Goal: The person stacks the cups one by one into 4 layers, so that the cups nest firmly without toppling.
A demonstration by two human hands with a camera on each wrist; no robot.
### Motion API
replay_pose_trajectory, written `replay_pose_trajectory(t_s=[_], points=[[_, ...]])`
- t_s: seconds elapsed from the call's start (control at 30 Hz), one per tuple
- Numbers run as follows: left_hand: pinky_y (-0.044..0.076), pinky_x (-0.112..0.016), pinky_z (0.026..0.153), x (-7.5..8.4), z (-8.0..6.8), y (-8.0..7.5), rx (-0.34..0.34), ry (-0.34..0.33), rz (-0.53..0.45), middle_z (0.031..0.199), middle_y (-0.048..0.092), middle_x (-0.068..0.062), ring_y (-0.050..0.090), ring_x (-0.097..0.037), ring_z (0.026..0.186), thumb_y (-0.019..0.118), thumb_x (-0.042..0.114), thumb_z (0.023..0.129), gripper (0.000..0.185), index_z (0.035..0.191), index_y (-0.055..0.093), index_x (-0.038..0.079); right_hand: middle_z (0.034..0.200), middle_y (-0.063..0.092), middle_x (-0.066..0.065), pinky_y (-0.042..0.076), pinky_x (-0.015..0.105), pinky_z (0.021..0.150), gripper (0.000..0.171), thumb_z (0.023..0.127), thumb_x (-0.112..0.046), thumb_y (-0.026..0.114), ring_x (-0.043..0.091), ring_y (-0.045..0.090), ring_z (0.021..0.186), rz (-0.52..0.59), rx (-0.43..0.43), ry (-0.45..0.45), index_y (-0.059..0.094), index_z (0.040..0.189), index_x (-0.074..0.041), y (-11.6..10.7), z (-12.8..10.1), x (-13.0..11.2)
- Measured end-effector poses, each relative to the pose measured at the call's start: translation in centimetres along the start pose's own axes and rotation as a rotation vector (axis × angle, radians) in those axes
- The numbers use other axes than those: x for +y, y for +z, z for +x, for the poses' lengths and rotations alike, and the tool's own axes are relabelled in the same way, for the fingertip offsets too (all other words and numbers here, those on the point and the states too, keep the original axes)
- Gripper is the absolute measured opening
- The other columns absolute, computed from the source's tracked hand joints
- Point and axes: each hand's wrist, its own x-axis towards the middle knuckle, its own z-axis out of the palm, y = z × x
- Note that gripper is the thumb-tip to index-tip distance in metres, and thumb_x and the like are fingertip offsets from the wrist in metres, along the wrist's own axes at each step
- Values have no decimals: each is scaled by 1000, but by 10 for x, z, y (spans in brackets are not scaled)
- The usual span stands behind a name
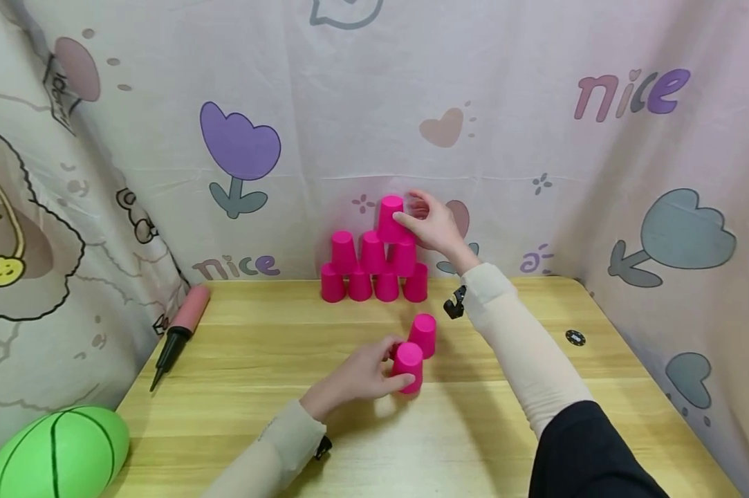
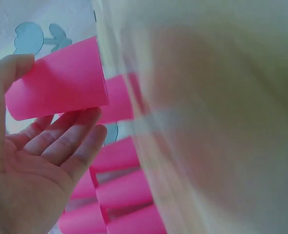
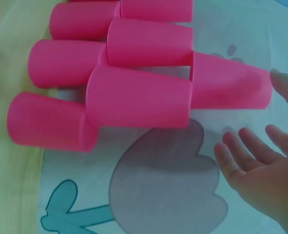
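Pink cups are stacked upside down in a pyramid at the back of the table: several in the bottom row, three in the middle row [image 1: 373,253], and a single top cup [image 1: 389,220] towards the right. Beside that top cup is my right hand [image 1: 435,223], its thumb tip right at the closed end and its relaxed fingers spread apart from the cup [image 3: 229,83]. Nearer to me, my left hand [image 1: 363,373] holds an upside-down pink cup [image 1: 409,363] between thumb and fingers. Just behind it stands another pink cup [image 1: 422,332].
A pink and black hand pump [image 1: 184,325] lies along the table's left edge, with a green ball [image 1: 57,453] at the near left corner. On the right lies a small black disc [image 1: 575,337]. A printed curtain [image 1: 349,104] hangs right behind the pyramid.
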Motion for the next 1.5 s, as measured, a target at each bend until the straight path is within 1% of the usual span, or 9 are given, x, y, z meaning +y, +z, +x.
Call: replay_pose_trajectory(t_s=[0.23,0.4,0.53,0.6,0.77,0.97,1.13,1.3,1.5], points=[[55,-47,89,-6,-5,-34,148,-23,-1,114,63,9,60,-12,99,76,32,88,54,132,50,17,135,57,16,45,47,106,68,88,-36,75,32,56,124,17,38,-42,47,145,-11,-17,-26,13],[57,-44,84,-11,-3,-57,267,-13,71,113,65,3,61,-14,97,77,29,87,52,130,53,14,136,57,13,48,49,102,66,88,-38,75,34,57,122,6,-8,-48,49,143,-13,-21,-51,25],[57,-47,85,-13,-1,-72,325,-43,108,114,65,-2,61,-19,99,76,30,88,52,130,51,12,135,59,12,50,48,97,66,88,-42,74,34,58,121,-20,-53,-59,50,143,-15,-17,-73,34],[56,-49,86,-13,0,-80,344,-71,106,116,64,-3,61,-21,101,76,30,88,53,131,51,13,133,60,10,50,47,96,64,88,-41,74,34,58,121,-32,-83,-65,51,143,-16,-13,-84,38],[57,-43,87,-12,9,-100,385,-99,107,118,63,-4,61,-23,102,74,32,90,54,134,49,14,131,62,2,51,43,92,59,89,-41,74,31,60,118,-72,-156,-62,55,139,-19,-2,-111,47],[58,-44,86,-10,23,-122,454,-78,138,117,63,-8,62,-25,103,74,32,90,55,135,48,11,128,64,3,53,45,90,55,88,-35,75,29,61,115,-115,-196,-64,58,136,-16,7,-133,57],[57,-45,89,-4,37,-137,482,-67,138,120,63,-10,62,-27,105,73,34,90,57,136,48,10,125,66,5,53,51,90,57,87,-32,77,30,62,113,-93,-207,-52,58,136,-10,11,-144,66],[56,-43,88,0,51,-149,487,-73,131,120,63,-9,62,-25,103,71,35,91,57,137,47,11,127,65,5,53,51,92,59,87,-33,77,30,61,115,-91,-232,-25,56,138,-11,16,-152,76],[56,-44,90,5,67,-162,500,-95,113,123,63,-9,62,-26,106,71,36,91,58,138,47,11,127,65,3,54,47,91,58,86,-30,78,23,62,111,-89,-236,2,57,137,-12,21,-158,83]])
